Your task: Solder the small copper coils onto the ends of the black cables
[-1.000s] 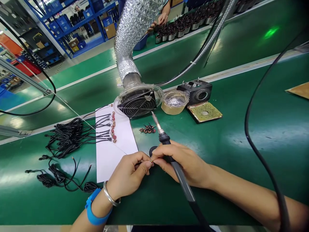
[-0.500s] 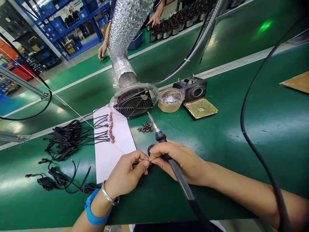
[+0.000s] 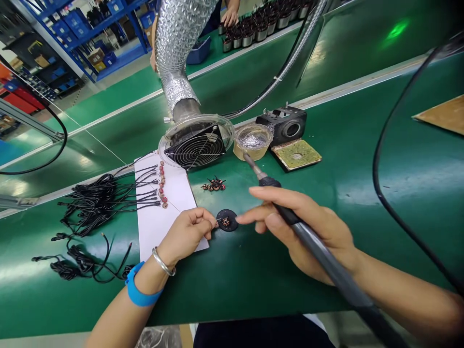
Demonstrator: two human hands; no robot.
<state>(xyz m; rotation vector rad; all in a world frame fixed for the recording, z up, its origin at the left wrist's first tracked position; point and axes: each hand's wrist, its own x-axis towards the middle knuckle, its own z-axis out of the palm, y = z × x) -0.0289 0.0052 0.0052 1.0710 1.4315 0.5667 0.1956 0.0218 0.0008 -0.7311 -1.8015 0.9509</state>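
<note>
My right hand (image 3: 311,227) is closed around a soldering iron (image 3: 322,251), its metal tip pointing up and left near the round tub (image 3: 253,141). The index finger reaches toward a black round disc (image 3: 231,226). On the disc sits a small copper-coloured star-shaped part (image 3: 225,221). Just left of it, my left hand (image 3: 192,232) pinches a thin solder wire (image 3: 174,207), whose end sticks out by the disc. The wire runs back up to the left. Behind the disc lies a small pile of similar copper and black parts (image 3: 213,184).
Black cables (image 3: 96,193) lie at left, their ends on a white sheet (image 3: 145,227) beside a row of small reddish parts (image 3: 162,186). A fume duct with fan grille (image 3: 197,151) hangs ahead. An iron stand (image 3: 286,126) and yellow-green sponge (image 3: 297,153) stand behind; a co-worker's hand (image 3: 229,17) is beyond.
My right hand has moved right with the iron, away from my left hand. The black disc and the part on it have come into sight between them. The view has shifted slightly.
</note>
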